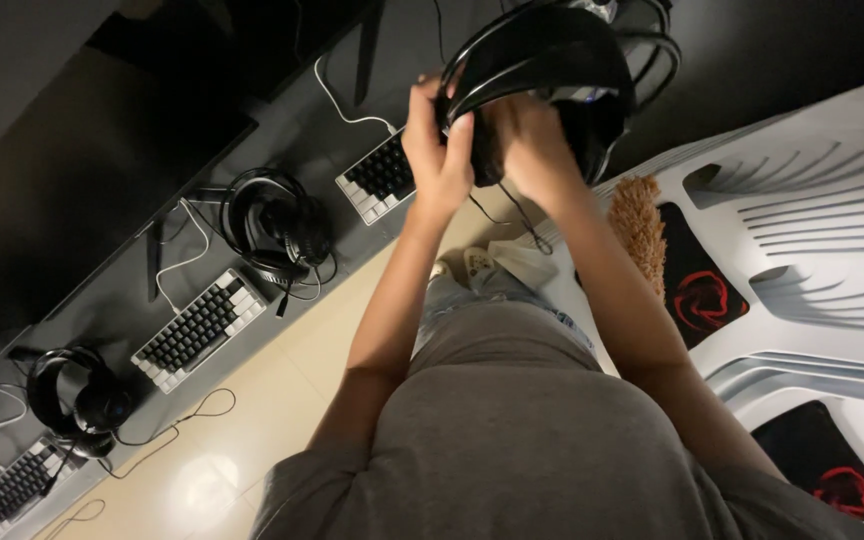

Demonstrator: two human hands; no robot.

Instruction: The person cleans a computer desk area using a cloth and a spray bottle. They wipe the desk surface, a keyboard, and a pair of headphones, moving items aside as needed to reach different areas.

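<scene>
Headset point(552, 70): raised off the desk point(102, 300), up near the head, gripped from both sides to keep it steady.
Left hand point(437, 135): fingers curled tight round the near earcup.
Right hand point(532, 150): closed on the other earcup, cable point(507, 210) dangling below.
Desk edge: keyboard point(197, 330) beside a second headset point(277, 225), parked ready.
Chair point(822, 250): white, alongside.

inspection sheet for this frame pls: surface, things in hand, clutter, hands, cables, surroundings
Surface: long dark desk.
Things in hand: black headset, raised above the desk.
Clutter: three black-and-white keyboards; two more headsets lying on the desk.
Hands: left hand and right hand both grip the held headset.
Cables: white keyboard cable; black headset cable hanging off the desk edge.
Surroundings: white chairs with black-and-red cushions; tan duster; beige tiled floor.
</scene>
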